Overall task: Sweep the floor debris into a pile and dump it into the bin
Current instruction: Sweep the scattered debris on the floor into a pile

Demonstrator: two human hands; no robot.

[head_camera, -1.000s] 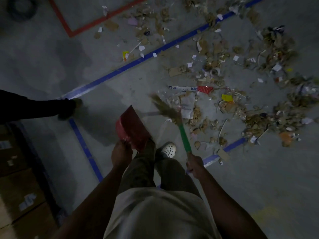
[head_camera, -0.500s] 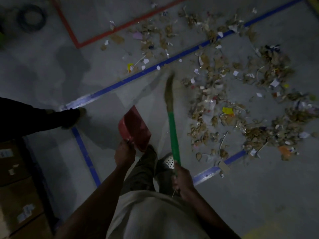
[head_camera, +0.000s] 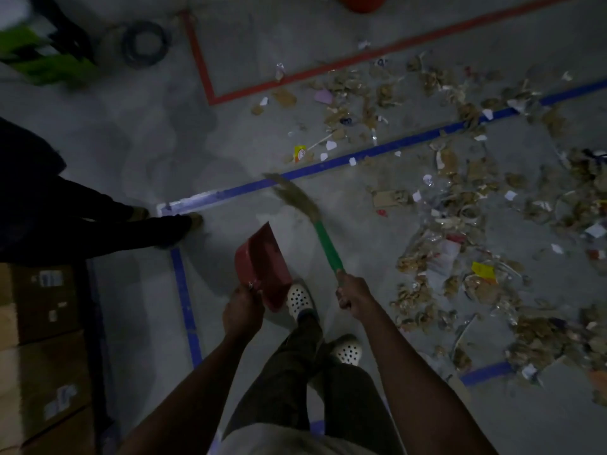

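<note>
My right hand (head_camera: 354,292) grips the green handle of a broom (head_camera: 326,244). Its straw head (head_camera: 294,195) points up-left and touches the blue tape line, left of the debris. My left hand (head_camera: 243,311) holds a red dustpan (head_camera: 264,264) by its near end, tilted above the floor in front of my white clogs. Debris (head_camera: 460,224) of cardboard scraps, paper bits and plastic wrap lies scattered across the grey floor on the right, with more (head_camera: 354,106) beyond the blue line. An orange-red round object (head_camera: 359,3), perhaps a bin, shows at the top edge.
Another person's dark legs and shoes (head_camera: 177,224) stand at the left by the blue tape corner. Stacked cardboard boxes (head_camera: 39,339) fill the lower left. A coiled black cable (head_camera: 144,44) and a green object (head_camera: 39,57) lie at the top left. Red tape (head_camera: 210,100) marks the floor.
The broom head has swung left from the edge of the debris to the blue tape line. The view has shifted, so the debris sits further right. My left hand still holds the dustpan.
</note>
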